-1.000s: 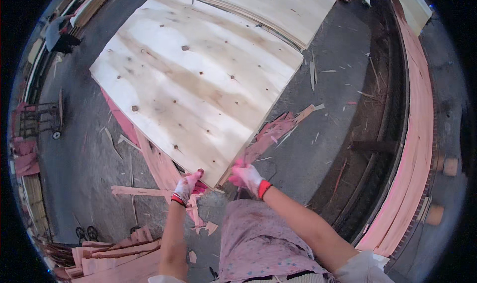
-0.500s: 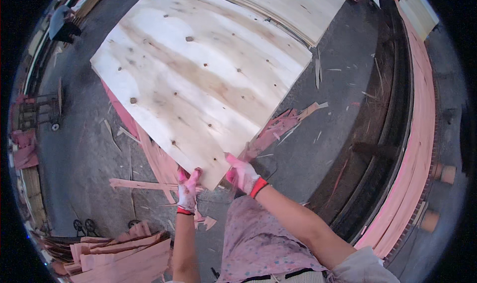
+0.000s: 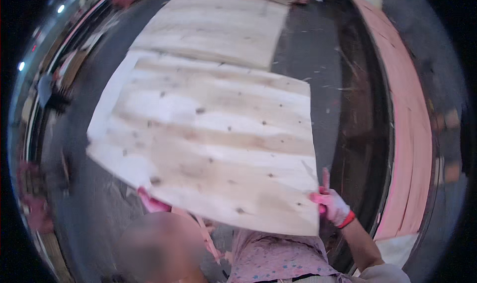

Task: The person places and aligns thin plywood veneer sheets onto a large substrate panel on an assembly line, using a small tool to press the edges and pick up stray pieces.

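Your wooden sheet (image 3: pixel 213 134) has swung round since half a second ago: its near corner pointed between your hands then, and now a whole edge runs broadly across in front of your apron (image 3: pixel 278 258). Your right hand (image 3: pixel 332 207) has gone out to the right and sits on the right edge, just above the near right corner, thumb side over the face and one finger sticking up; its fingers are closed on that edge. Your left hand (image 3: pixel 153 202) is at the near left edge, partly hidden and blurred, so you cannot tell how far its fingers close. Your hands are wider apart than before. Past the right edge, a band of grey floor (image 3: pixel 313 44) shows, then the dark channel (image 3: pixel 365 129), then the long pink boards (image 3: pixel 410 134); your right hand is nearer the channel than it was. Off the left corner, more floor lies between you and a person (image 3: pixel 45 89) well apart at the far left. At the far edge, the sheet overlaps the view of the pale stack (image 3: pixel 213 27); whether they touch, you cannot tell. Pink strips (image 3: pixel 211 241) lie below the near edge, now largely covered.
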A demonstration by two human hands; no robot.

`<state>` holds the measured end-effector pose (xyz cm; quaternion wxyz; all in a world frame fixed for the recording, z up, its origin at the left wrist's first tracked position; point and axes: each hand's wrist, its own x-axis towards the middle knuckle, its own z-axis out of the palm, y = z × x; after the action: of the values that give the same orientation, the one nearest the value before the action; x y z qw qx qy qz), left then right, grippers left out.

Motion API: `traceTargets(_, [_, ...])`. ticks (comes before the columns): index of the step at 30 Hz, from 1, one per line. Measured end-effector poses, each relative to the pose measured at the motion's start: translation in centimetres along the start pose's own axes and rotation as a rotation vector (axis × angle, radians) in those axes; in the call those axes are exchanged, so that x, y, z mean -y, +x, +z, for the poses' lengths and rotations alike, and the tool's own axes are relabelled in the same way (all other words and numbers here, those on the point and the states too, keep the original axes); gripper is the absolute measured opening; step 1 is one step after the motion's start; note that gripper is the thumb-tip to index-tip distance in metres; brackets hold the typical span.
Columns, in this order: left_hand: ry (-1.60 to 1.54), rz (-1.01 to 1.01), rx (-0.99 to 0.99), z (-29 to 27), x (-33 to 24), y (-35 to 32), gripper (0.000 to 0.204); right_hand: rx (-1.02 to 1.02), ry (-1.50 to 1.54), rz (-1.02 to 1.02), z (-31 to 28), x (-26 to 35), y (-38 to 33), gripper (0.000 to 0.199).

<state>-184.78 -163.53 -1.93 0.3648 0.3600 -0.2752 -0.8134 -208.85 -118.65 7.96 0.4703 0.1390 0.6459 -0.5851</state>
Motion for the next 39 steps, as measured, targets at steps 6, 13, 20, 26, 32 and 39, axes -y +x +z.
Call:
traceTargets(6, [0.839, 0.006, 0.240, 4.7, 4.7, 0.6, 0.040, -0.240, -0.204, -0.001, -18.0, -1.3, -1.5, 0.038])
traceTargets(13, [1.445, 0.654, 0.342, 35.6, 9.7, -8.3, 0.035, -0.305, -0.290, 0.057, -34.7, -2.3, 4.8, 0.049])
traceTargets(20, [0.920, 0.641, 0.413, 64.5, 22.2, -20.7, 0.042, -0.423, 0.306, -0.344, -46.0, 1.3, 8.8, 0.021])
traceTargets(26, [0.764, 1.232, 1.105, 82.4, 33.5, -22.6, 0.039, -0.580, 0.559, -0.273, -51.7, 3.6, 12.7, 0.027])
traceTargets(32, [0.440, 0.541, 1.616, 100.9, 50.7, -35.8, 0.031, -0.404, 0.902, -0.310, -54.9, 6.4, 18.4, 0.031])
traceTargets(39, [0.815, 0.869, 2.065, 114.3, 70.4, -41.9, 0.039, -0.189, 1.115, -0.467, -58.2, 14.9, 25.7, 0.033])
